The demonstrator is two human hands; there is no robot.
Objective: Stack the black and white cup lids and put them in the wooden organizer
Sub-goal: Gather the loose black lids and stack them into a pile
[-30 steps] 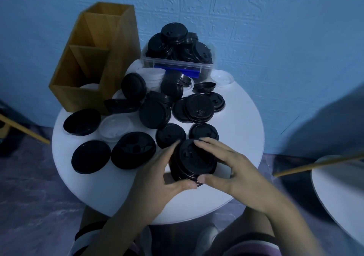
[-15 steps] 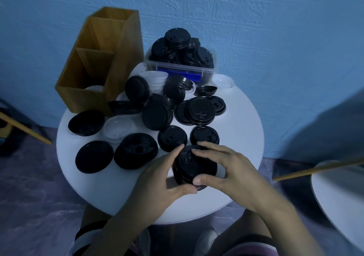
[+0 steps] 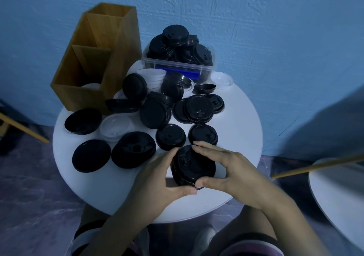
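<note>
Black plastic fills the head view: a stack of black lids [image 3: 192, 165] sits on the near part of the round white table [image 3: 240, 117], gripped from both sides. The left hand [image 3: 157, 178] curls round its left flank, thumb at the near rim and forefinger reaching to the far edge. The right hand [image 3: 226, 169] closes on it from the right, fingers laid across the top and thumb tucked against the near rim beside the left thumb. Just beyond the stack lie loose black lids [image 3: 170, 136], and more are scattered and overlapping across the tabletop, with a white lid [image 3: 116, 126] among them on the left. The wooden organizer [image 3: 94, 62] stands at the table's far left edge, well apart from the hands, something pale showing in its front compartment. A clear plastic bin [image 3: 177, 66] heaped with black lids sits at the back against the blue wall.
</note>
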